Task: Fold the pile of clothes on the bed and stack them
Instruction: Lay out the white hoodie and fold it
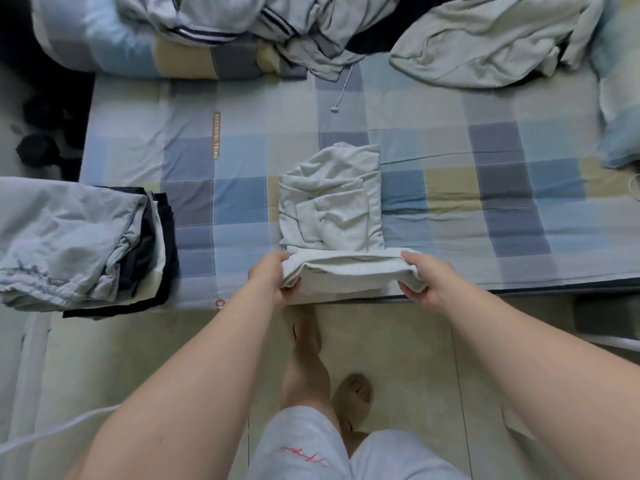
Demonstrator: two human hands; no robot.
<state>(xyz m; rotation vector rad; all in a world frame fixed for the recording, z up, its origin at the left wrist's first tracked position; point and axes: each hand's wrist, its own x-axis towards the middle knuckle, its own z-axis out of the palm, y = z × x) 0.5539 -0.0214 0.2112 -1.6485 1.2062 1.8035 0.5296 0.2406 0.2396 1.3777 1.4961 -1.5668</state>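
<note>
A pale grey hoodie (334,202) lies partly folded on the checked bed sheet (485,202), near the bed's front edge. My left hand (273,278) grips the left corner of its lifted bottom hem. My right hand (427,282) grips the right corner of the same hem. A stack of folded clothes (79,244), light grey on top with dark pieces beneath, sits at the left of the bed. An unfolded pile (277,26) of grey garments with dark stripes lies at the back. Another crumpled pale garment (491,43) lies at the back right.
A rolled checked quilt (114,46) lies along the back left. A pillow (620,109) is at the right edge. Dark objects (38,147) stand on the floor left of the bed. My legs and a sandal (353,396) are on the tiled floor below.
</note>
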